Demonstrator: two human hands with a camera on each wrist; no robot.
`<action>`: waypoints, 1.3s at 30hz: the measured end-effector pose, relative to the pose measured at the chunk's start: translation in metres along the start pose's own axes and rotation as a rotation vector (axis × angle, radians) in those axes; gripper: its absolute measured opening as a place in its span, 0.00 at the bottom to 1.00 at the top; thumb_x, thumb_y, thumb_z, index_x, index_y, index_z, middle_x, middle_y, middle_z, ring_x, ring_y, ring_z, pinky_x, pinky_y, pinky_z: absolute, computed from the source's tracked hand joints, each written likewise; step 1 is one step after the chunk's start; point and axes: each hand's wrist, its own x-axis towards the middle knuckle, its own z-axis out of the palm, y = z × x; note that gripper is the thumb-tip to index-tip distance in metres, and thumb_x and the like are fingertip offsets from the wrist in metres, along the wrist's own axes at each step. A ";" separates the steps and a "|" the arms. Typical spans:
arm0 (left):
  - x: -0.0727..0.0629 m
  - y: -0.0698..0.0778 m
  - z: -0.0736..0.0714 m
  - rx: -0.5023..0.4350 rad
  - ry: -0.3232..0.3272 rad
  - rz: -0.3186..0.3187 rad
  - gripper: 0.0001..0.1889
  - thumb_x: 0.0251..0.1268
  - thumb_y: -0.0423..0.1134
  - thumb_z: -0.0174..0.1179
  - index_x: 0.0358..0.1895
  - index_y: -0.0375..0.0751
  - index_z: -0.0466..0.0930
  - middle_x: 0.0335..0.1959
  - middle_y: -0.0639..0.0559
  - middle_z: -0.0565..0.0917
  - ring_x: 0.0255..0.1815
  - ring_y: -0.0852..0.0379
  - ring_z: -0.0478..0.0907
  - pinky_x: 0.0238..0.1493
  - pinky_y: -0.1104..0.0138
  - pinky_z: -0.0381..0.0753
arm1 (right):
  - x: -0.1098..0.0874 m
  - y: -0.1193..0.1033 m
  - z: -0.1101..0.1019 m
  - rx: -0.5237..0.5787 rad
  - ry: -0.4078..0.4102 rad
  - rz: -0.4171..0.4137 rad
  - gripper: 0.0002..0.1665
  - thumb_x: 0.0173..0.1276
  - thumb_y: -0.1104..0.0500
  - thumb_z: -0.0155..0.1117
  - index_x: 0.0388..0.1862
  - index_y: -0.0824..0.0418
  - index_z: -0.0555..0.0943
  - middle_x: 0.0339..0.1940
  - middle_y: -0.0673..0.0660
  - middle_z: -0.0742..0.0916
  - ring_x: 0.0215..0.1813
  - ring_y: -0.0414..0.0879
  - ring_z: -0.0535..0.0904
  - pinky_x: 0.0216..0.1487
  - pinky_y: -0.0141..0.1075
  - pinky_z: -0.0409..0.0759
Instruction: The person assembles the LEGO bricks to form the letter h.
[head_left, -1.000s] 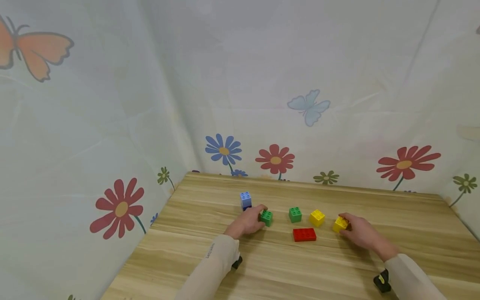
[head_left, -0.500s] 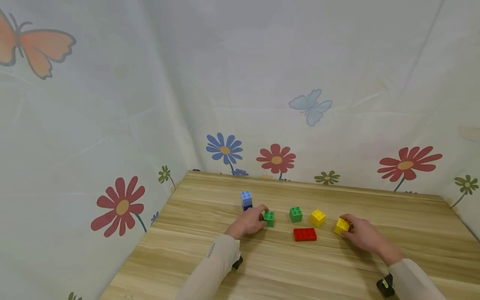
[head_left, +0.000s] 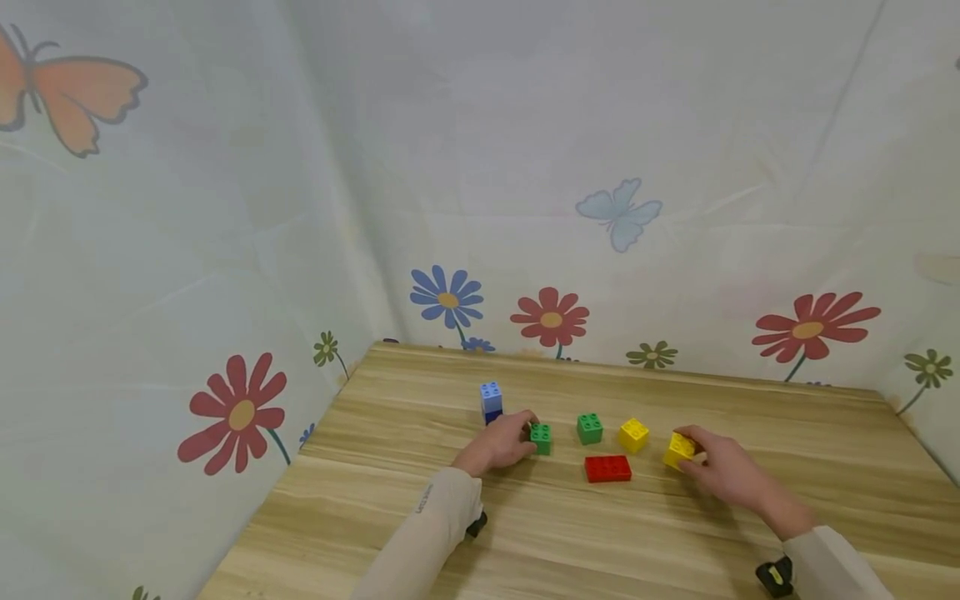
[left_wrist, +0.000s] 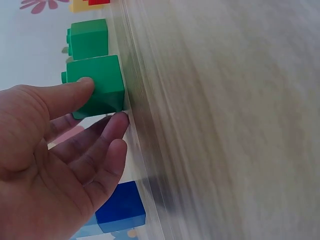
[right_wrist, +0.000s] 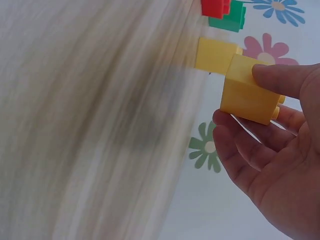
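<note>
My left hand (head_left: 504, 442) pinches a green building block (head_left: 540, 438) over the left part of the table. In the left wrist view its thumb lies across the near face of that green block (left_wrist: 102, 85). My right hand (head_left: 726, 468) holds a yellow building block (head_left: 678, 451) on the right side. Thumb and fingers grip this yellow block (right_wrist: 250, 90) in the right wrist view, where it looks tilted and off the table. A second green block (head_left: 589, 428), a second yellow block (head_left: 633, 435) and a longer red block (head_left: 607, 468) stand between my hands.
Behind my left hand a light blue block (head_left: 491, 392) sits on a dark blue block (left_wrist: 122, 205). The wooden table (head_left: 585, 550) ends at a pale curtain (head_left: 480, 125) with printed flowers and butterflies, at the back and left.
The green block in my left hand has turned and shifted slightly right. The yellow block in my right hand has tipped a little. The other blocks stay put.
</note>
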 end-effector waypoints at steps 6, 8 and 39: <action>0.000 0.002 0.000 -0.017 -0.006 -0.011 0.16 0.67 0.40 0.59 0.55 0.48 0.71 0.52 0.49 0.79 0.52 0.55 0.75 0.52 0.60 0.74 | 0.000 -0.015 -0.004 -0.009 0.008 -0.034 0.26 0.63 0.62 0.66 0.58 0.70 0.73 0.48 0.63 0.82 0.44 0.53 0.78 0.40 0.45 0.80; -0.001 0.003 -0.001 -0.019 -0.007 -0.014 0.16 0.67 0.40 0.59 0.55 0.48 0.71 0.52 0.49 0.79 0.52 0.56 0.75 0.52 0.60 0.74 | 0.000 -0.019 -0.004 -0.020 0.021 -0.055 0.25 0.63 0.62 0.66 0.58 0.69 0.74 0.49 0.62 0.82 0.43 0.51 0.78 0.40 0.43 0.80; 0.001 0.007 0.005 -0.012 0.016 -0.025 0.14 0.65 0.42 0.60 0.52 0.47 0.73 0.49 0.51 0.79 0.46 0.59 0.76 0.49 0.62 0.75 | 0.033 -0.079 0.014 0.071 0.029 -0.174 0.25 0.62 0.61 0.67 0.58 0.64 0.74 0.48 0.55 0.81 0.43 0.46 0.77 0.45 0.43 0.79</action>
